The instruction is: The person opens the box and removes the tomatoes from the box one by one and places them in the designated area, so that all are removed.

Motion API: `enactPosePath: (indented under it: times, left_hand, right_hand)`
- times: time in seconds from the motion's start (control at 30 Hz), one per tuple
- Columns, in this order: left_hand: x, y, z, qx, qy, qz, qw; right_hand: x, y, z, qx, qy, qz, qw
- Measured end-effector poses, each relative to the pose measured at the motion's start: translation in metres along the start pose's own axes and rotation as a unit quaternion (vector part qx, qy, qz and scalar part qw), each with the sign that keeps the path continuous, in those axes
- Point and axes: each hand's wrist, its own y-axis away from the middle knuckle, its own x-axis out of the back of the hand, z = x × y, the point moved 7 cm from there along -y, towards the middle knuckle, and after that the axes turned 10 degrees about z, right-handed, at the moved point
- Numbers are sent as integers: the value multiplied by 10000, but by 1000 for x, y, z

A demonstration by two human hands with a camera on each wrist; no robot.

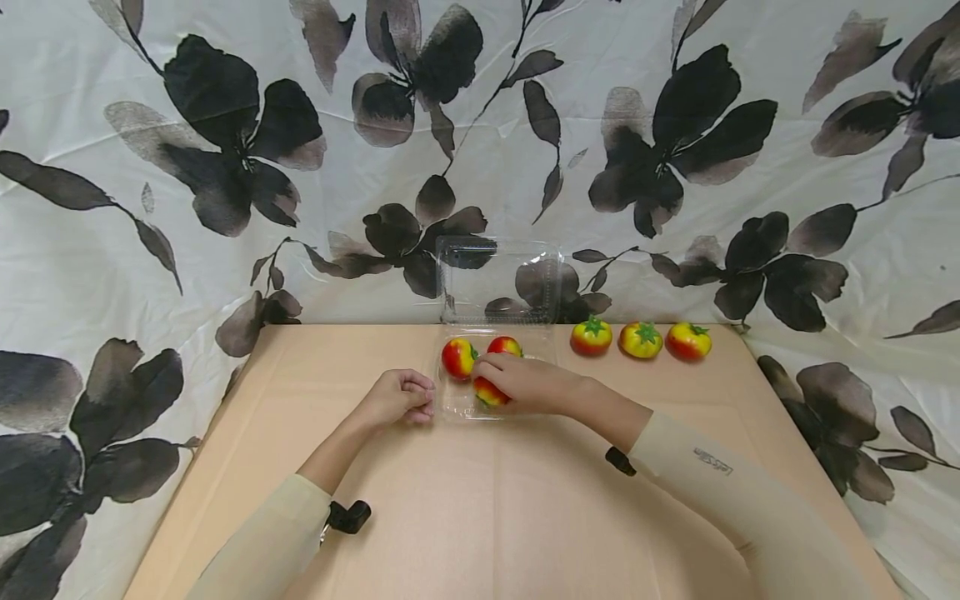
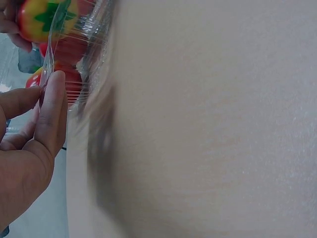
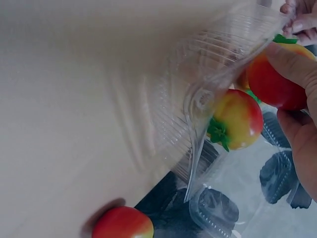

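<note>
My right hand (image 1: 536, 383) grips a red-and-yellow tomato (image 1: 489, 392) with a green leafy top, over the front of a clear plastic clamshell box (image 1: 459, 413). In the right wrist view, thumb and fingers curl round this tomato (image 3: 275, 82). Two more tomatoes sit in the box: one at the left (image 1: 456, 358), and another behind (image 1: 504, 344), partly covered by the right hand. At the box's left side is my left hand (image 1: 401, 396); the left wrist view shows its thumb and fingers (image 2: 52, 111) pinching the clear rim.
The box's clear lid (image 1: 498, 279) stands raised at the back, against the floral cloth (image 1: 375, 183). Right of the box, three tomatoes (image 1: 641, 340) stand in a row along the far edge of the tan table (image 1: 450, 517).
</note>
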Motion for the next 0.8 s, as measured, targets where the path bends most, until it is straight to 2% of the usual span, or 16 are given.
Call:
enactPosePath:
  times: [0.13, 0.4, 0.6, 0.8]
  left_hand:
    - [0, 0, 0, -33, -19, 7, 10000]
    - [2, 1, 3, -19, -132, 91, 9999]
    - [2, 2, 3, -24, -160, 77, 9998]
    - [1, 1, 3, -33, -139, 54, 9999]
  right_hand:
    - [8, 4, 3, -142, -308, 167, 9993]
    - [26, 14, 9, -226, -525, 663, 9962]
    - [40, 26, 16, -709, -793, 881, 9904]
    - [54, 42, 29, -1083, -986, 1346, 9800]
